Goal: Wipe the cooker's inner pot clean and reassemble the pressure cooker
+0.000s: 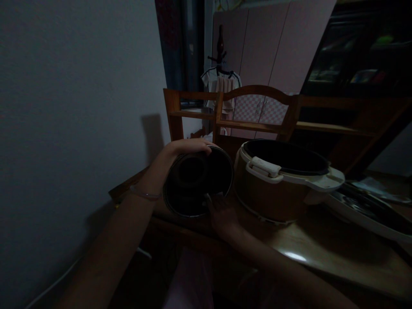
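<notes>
A dark rice cooker inner pot (222, 171) is tilted on its side at the table's left end, its mouth facing me. My left hand (189, 146) grips its upper rim, the thumb bent over the edge. Inside the lower rim, my right hand (223, 216) is closed around a pale, cloth-like piece (208, 198) pressed near the pot's wall. Poor light hides most of that piece and the fingertips. Just right of the pot stands the rice cooker body (270, 197), upright and without its lid, with a pale handle at the front.
A detached lid-like part (357, 212) lies on the table (309, 253) at the right. Behind rises a low wooden shelf frame (257, 90). A white wall (80, 86) borders the left side. Farther back, clothes (222, 86) hang before a pink wardrobe (260, 43).
</notes>
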### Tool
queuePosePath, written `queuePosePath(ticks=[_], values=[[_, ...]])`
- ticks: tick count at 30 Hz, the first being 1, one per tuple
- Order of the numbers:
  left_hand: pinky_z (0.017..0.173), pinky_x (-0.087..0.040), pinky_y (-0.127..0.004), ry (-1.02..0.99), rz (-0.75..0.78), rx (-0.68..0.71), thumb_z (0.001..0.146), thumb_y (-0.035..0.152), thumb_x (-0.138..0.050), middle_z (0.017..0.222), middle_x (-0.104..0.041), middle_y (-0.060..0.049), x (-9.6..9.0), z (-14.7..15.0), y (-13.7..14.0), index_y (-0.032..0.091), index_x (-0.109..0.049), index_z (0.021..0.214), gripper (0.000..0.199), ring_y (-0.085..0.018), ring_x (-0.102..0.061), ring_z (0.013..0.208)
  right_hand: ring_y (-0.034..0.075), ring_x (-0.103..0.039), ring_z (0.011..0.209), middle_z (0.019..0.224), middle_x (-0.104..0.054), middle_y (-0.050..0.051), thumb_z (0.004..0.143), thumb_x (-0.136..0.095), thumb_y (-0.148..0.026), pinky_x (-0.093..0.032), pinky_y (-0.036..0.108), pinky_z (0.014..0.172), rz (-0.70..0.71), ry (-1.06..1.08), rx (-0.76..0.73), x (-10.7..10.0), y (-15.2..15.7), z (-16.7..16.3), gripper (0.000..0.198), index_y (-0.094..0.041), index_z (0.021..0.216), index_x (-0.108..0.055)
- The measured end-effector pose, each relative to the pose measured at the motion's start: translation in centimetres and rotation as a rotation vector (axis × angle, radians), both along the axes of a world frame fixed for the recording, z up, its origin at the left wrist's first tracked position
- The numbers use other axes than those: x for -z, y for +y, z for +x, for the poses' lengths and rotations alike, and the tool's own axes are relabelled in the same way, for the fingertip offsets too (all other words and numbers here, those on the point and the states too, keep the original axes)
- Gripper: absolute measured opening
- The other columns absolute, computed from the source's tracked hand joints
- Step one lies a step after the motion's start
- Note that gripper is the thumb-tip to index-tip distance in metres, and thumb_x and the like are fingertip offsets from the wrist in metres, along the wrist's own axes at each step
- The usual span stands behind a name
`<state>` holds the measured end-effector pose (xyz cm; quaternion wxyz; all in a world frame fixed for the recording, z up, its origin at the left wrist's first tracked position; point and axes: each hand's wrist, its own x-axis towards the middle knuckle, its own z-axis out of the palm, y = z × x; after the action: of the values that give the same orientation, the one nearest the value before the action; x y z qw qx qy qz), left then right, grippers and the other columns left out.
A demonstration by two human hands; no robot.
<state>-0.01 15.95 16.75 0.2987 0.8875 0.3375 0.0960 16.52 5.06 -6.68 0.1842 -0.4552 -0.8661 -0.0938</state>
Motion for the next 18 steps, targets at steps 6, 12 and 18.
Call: queuePosePath(ticks=[6,12,18], values=[[0.096,-0.045,-0.026,0.018,0.047,-0.038,0.074,0.020,-0.048,0.120,-0.068,0.002,-0.3,0.3,0.1,0.019,-0.064,0.124,0.052,-0.020,-0.061,0.106,0.026,-0.057,0.116,0.129,-0.061,0.016,0.081,-0.049,-0.009,-0.044,0.037,0.098,-0.200,0.122,-0.002,-1.5,-1.7,-1.6,0.057,-0.013,0.138,-0.051],[0.096,-0.045,-0.024,0.032,0.076,-0.046,0.074,0.019,-0.049,0.118,-0.069,0.004,-0.6,0.6,0.2,0.021,-0.066,0.120,0.050,-0.019,-0.061,0.106,0.021,-0.063,0.106,0.122,-0.066,0.007,0.086,-0.044,-0.013,-0.046,0.030,0.090,-0.521,0.513,-0.145,-2.6,-2.7,-3.3,0.051,-0.024,0.135,-0.055],[0.092,-0.048,-0.024,0.004,0.025,-0.047,0.072,0.018,-0.048,0.112,-0.072,0.003,-0.3,0.5,0.5,0.020,-0.066,0.119,0.051,-0.019,-0.063,0.102,0.014,-0.060,0.074,0.096,-0.070,0.001,0.084,-0.049,-0.021,-0.043,0.022,0.062,-0.896,0.944,-0.219,-1.7,-1.2,-4.5,0.047,-0.023,0.129,-0.061]])
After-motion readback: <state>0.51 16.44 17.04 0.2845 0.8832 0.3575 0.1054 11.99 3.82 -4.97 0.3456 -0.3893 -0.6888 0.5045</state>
